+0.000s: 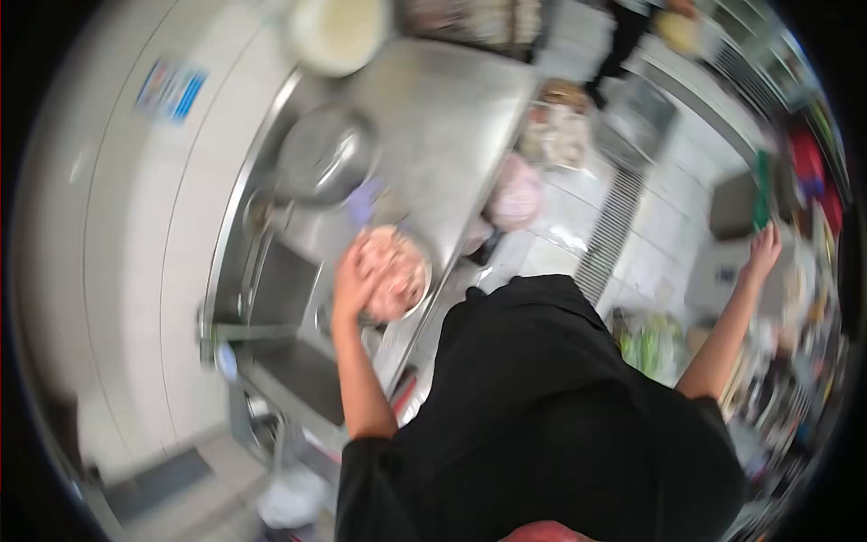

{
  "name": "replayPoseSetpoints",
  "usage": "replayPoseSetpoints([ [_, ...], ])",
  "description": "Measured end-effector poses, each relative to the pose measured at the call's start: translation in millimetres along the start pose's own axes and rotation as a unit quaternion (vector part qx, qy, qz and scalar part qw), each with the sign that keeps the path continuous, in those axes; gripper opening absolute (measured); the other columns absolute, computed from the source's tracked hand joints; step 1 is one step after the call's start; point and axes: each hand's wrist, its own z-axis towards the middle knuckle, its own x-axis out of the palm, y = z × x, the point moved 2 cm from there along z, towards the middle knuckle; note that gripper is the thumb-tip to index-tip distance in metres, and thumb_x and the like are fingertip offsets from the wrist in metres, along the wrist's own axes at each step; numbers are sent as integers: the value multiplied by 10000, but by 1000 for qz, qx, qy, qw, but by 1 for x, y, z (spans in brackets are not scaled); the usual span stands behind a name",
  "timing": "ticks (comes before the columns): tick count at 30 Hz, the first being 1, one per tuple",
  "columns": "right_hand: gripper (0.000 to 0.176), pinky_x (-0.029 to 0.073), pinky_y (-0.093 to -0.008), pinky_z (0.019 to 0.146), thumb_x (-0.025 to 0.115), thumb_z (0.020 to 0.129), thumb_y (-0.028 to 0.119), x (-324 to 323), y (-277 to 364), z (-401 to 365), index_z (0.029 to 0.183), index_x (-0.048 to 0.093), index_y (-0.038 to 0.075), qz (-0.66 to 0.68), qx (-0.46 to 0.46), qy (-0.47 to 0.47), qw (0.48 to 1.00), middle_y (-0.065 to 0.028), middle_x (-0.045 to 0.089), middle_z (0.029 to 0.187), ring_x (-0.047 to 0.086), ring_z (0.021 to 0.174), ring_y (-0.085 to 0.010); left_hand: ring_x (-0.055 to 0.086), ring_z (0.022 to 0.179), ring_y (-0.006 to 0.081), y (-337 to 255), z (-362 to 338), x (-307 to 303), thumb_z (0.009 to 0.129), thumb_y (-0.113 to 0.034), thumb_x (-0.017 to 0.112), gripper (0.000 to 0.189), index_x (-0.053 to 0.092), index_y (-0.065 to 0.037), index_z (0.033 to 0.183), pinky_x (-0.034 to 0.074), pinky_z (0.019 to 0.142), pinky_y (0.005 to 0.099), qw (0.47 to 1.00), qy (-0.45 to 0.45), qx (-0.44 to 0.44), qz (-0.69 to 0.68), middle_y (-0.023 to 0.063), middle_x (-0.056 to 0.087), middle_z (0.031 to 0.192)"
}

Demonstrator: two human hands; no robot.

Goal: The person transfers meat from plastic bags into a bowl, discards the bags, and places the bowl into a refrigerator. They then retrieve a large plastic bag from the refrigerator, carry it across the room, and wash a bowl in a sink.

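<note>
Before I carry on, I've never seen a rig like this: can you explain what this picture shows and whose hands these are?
There is no machine here: these are one person's two bare hands. The single view comes from a camera worn on their head, looking forward and down; its lens bends straight edges, and the picture is blurred.

The left hand rests on pink, meat-like pieces in a round bowl near the edge of a metal counter. Beyond it lie a purple item and a larger metal vessel; a sink is nearer.

The right hand reaches out to the side, by a green strip; I can't tell whether it holds that.
</note>
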Motion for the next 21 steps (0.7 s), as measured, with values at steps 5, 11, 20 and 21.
replayPoseSetpoints([
  [5, 338, 459, -315, 965, 531, 971, 207, 314, 44, -246, 1250, 610, 33, 103, -84, 463, 876, -83, 627, 1223, 588, 1111, -180, 425, 1363, 353, -11, -27, 0, 694, -287, 826, 848, 448, -128, 1437, 167, 1151, 612, 979, -113, -53, 159, 174, 425, 1492],
  [11, 489, 411, -352, 1049, 533, 986, 409, 497, 85, -543, 1353, 569, 87, 50, -54, 833, 549, -127, 610, 1302, 546, 1235, -248, 338, 1405, 422, -20, -76, 55, 714, -282, 795, 935, 339, -58, 1500, 225, 1147, 582, 929, -292, -121, 191, 246, 338, 1521],
  [20, 563, 404, -435, 1068, 639, 848, 501, 470, 100, -611, 1301, 636, 167, 51, -396, 846, 353, -173, 581, 1340, 519, 1260, -359, 339, 1396, 437, -8, -64, 67, 663, -306, 835, 990, 350, -48, 1486, 295, 1130, 500, 887, -426, -155, 87, 291, 296, 1525],
  [21, 576, 387, -441, 1084, 641, 838, 498, 473, 105, -609, 1309, 626, 167, 19, -394, 855, 338, -160, 549, 1381, 485, 1295, -352, 346, 1396, 438, -8, -63, 62, 656, -268, 828, 953, 382, -19, 1460, 319, 1132, 482, 893, -413, -162, 70, 305, 307, 1514],
])
